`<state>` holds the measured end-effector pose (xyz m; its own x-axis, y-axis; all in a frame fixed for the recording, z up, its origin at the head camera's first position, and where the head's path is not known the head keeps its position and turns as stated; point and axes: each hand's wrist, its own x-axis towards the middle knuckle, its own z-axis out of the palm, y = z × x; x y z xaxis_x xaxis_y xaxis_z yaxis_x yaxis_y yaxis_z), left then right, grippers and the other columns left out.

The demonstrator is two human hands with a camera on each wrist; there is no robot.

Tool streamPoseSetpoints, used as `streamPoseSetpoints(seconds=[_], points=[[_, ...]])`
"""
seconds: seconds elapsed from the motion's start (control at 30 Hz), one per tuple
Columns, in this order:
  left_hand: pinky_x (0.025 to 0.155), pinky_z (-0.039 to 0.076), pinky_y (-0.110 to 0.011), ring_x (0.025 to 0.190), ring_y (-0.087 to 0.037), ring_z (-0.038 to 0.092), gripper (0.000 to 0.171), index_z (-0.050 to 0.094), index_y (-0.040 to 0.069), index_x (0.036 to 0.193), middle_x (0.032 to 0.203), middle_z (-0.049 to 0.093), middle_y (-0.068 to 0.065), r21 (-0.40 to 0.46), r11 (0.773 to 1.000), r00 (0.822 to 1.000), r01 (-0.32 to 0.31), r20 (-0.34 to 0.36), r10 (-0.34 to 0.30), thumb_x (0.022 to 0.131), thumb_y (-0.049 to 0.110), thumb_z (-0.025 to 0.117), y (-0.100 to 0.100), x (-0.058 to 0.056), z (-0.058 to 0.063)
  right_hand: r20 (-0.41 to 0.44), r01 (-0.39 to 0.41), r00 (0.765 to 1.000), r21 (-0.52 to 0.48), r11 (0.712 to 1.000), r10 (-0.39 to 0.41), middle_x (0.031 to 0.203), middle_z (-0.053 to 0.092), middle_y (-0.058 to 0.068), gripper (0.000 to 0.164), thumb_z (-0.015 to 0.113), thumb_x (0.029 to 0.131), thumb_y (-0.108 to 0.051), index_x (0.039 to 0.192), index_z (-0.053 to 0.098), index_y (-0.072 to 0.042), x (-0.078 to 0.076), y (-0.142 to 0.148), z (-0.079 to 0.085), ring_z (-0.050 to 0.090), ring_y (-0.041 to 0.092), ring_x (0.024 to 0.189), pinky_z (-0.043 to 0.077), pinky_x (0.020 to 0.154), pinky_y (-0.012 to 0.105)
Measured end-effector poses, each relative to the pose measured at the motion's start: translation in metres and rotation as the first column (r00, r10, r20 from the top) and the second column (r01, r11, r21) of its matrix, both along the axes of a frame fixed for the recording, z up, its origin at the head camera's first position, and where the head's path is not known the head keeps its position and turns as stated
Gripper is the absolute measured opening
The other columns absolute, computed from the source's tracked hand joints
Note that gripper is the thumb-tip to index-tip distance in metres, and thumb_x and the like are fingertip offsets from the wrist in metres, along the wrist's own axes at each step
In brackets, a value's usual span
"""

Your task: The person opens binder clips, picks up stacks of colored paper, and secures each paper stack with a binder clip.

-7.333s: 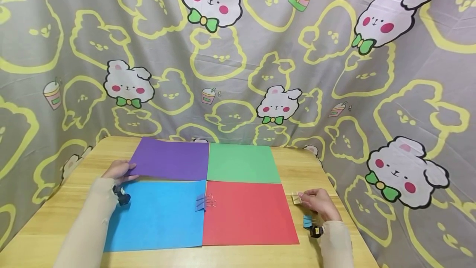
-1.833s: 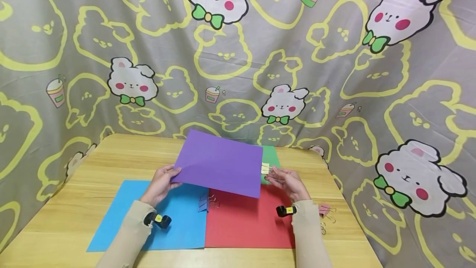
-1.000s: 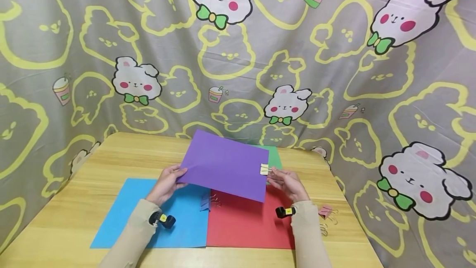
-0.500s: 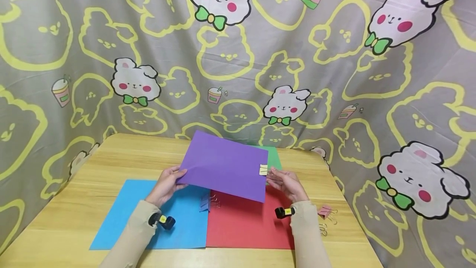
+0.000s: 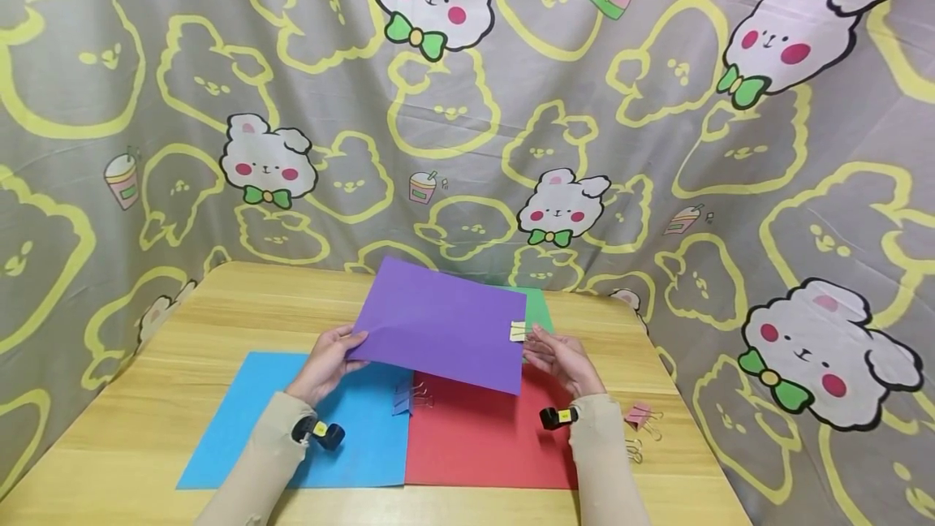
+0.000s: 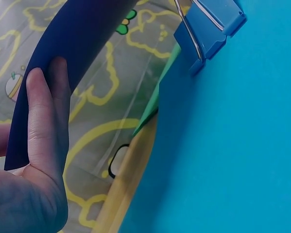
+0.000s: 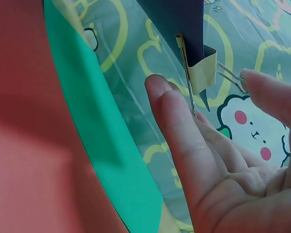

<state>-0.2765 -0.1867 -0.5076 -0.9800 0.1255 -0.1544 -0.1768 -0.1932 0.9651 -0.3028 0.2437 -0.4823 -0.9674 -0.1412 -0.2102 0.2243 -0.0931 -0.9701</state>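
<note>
Four smooth paper rectangles: purple sheet (image 5: 441,323), red sheet (image 5: 485,445), blue sheet (image 5: 368,453), green sheet (image 5: 539,308). Left hand (image 5: 325,361) pinches purple edge; right hand (image 5: 566,358) pinches yellow clip (image 5: 518,332) by two wire handles (image 7: 179,41) (thin metal).

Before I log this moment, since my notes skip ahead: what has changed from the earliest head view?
The purple paper sheet rose off the table and moved right; the left hand grips its left edge. The yellow binder clip moved left and up with the right hand, onto that sheet's right edge. The blue sheet, red sheet and blue binder clip stayed.
</note>
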Motion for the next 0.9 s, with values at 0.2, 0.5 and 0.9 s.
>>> streamPoseSetpoints(seconds=[0.2, 0.5, 0.9], points=[[0.082, 0.06, -0.024, 0.095, -0.005, 0.072, 0.056, 0.033, -0.01, 0.155, 0.109, 0.07, 0.007, 0.003, 1.0, 1.0, 0.007, -0.01, -0.007, 0.11, 0.019, 0.05, -0.001, -0.002, 0.0, 0.003, 0.025, 1.0, 0.013, 1.0, -0.025, 0.1, 0.078, 0.003, 0.055, 0.063, 0.105, -0.032, 0.135, 0.056, 0.013, 0.001, -0.003, 0.002, 0.076, 0.013, 0.089, 0.063, 0.087, 0.03], [0.079, 0.06, -0.023, 0.091, -0.003, 0.072, 0.057, 0.032, -0.01, 0.155, 0.102, 0.071, 0.009, 0.02, 1.0, 1.0, 0.008, -0.001, -0.008, 0.11, 0.018, 0.051, 0.0, 0.0, 0.003, 0.029, 0.075, 0.997, 0.046, 0.996, -0.076, 0.095, 0.075, 0.007, 0.063, 0.065, 0.102, -0.041, 0.134, 0.057, 0.014, 0.0, -0.008, 0.001, 0.076, 0.017, 0.083, 0.065, 0.082, 0.036], [0.077, 0.061, -0.022, 0.09, -0.004, 0.073, 0.057, 0.033, -0.011, 0.154, 0.101, 0.071, 0.008, 0.043, 0.999, 1.0, -0.002, 0.0, 0.002, 0.109, 0.018, 0.052, -0.001, 0.001, 0.003, 0.018, 0.062, 0.998, 0.076, 0.995, -0.063, 0.113, 0.067, 0.01, 0.071, 0.059, 0.102, -0.054, 0.141, 0.055, 0.006, 0.002, -0.013, 0.001, 0.075, 0.021, 0.089, 0.065, 0.081, 0.036]])
